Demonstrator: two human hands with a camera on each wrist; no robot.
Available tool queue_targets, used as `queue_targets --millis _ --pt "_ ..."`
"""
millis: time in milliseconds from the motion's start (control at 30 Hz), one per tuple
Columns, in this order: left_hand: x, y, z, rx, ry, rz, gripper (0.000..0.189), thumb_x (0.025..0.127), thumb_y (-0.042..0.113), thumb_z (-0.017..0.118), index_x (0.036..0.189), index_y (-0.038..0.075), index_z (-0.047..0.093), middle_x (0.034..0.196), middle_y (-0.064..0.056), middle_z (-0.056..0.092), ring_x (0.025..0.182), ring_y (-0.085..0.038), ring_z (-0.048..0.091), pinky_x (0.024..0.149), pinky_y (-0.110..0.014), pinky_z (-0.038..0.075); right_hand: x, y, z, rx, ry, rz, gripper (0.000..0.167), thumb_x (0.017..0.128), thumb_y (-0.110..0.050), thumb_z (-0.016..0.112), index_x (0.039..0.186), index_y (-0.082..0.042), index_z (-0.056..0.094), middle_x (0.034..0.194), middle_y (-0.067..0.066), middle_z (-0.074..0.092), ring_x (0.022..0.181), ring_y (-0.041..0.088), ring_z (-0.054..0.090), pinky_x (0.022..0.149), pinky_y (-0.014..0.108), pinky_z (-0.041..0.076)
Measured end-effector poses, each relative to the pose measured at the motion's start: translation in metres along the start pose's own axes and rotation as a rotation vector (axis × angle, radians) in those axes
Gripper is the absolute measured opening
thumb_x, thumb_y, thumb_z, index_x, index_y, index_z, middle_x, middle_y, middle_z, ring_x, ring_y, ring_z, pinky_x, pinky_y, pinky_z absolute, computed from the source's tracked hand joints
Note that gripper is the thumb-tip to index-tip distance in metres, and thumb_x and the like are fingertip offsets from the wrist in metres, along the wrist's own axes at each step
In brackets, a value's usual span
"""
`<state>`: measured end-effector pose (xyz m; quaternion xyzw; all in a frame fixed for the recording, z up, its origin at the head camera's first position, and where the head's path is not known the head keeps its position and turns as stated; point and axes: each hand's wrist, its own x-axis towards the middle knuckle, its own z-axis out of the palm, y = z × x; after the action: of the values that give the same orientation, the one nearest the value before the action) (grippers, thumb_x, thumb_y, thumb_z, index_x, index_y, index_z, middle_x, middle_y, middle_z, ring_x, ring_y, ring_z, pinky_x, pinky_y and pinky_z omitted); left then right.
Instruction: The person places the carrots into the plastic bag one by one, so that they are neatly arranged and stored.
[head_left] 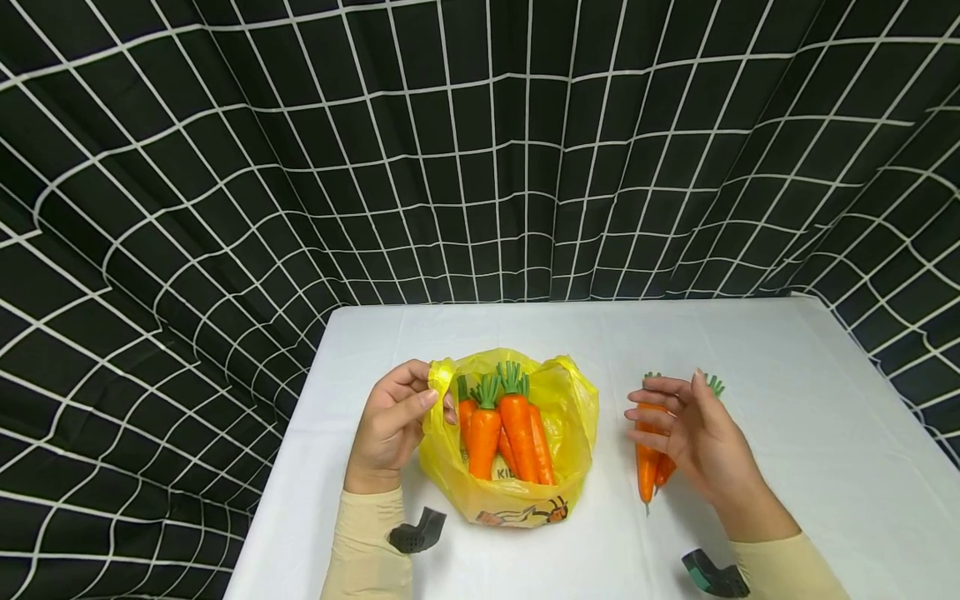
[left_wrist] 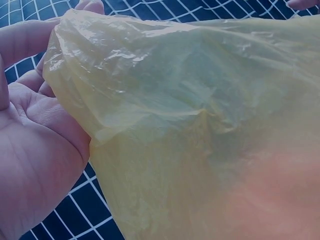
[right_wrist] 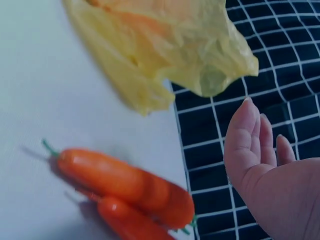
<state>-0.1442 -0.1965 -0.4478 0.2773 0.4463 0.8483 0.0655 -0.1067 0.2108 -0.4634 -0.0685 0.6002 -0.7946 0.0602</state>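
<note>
A yellow plastic bag (head_left: 573, 408) stands with its mouth open, several orange carrots (head_left: 516, 433) with green tops inside it. My left hand (head_left: 393, 417) pinches the bag's left rim between thumb and fingers. In the left wrist view the yellow film (left_wrist: 165, 100) hides much of that hand's surroundings, with an orange blur showing through. To the bag's right, my right hand (head_left: 701, 442) hovers with relaxed, spread fingers and nothing in them. Beneath it lie two carrots (head_left: 647, 471), partly covered by the hand in the head view; the right wrist view shows both carrots (right_wrist: 125, 185) side by side.
Everything stands on a table with a white cloth (head_left: 510, 567). A black curtain (head_left: 465, 167) with a white grid hangs behind the table and at both sides. A dark wrist mount (head_left: 418, 532) sits by the left sleeve, another mount (head_left: 714, 575) by the right.
</note>
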Motion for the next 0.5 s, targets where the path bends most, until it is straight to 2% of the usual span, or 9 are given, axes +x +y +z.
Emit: queue_targets --millis 267,500 --pt "0.000 0.000 0.000 -0.007 0.000 -0.002 0.039 0.100 -0.015 0.039 0.114 0.007 0.069 0.095 -0.009 0.072 0.082 -0.019 0.071 0.079 -0.030 0.065 -0.004 0.002 -0.023 0.028 -0.015 -0.030 0.056 0.120 -0.044 0.023 0.138 -0.004 0.057 0.131 0.017 0.063 0.113 0.030 0.072 0.094 0.047 0.064" --pt "0.000 0.000 0.000 0.004 -0.001 -0.002 0.037 0.101 -0.014 0.039 0.114 0.006 0.068 0.095 -0.009 0.072 0.081 -0.019 0.071 0.078 -0.030 0.065 -0.010 0.004 -0.043 0.123 -0.022 -0.039 0.054 0.120 -0.042 0.024 0.137 -0.005 0.058 0.129 0.015 0.066 0.113 0.029 0.073 0.093 0.044 0.064"
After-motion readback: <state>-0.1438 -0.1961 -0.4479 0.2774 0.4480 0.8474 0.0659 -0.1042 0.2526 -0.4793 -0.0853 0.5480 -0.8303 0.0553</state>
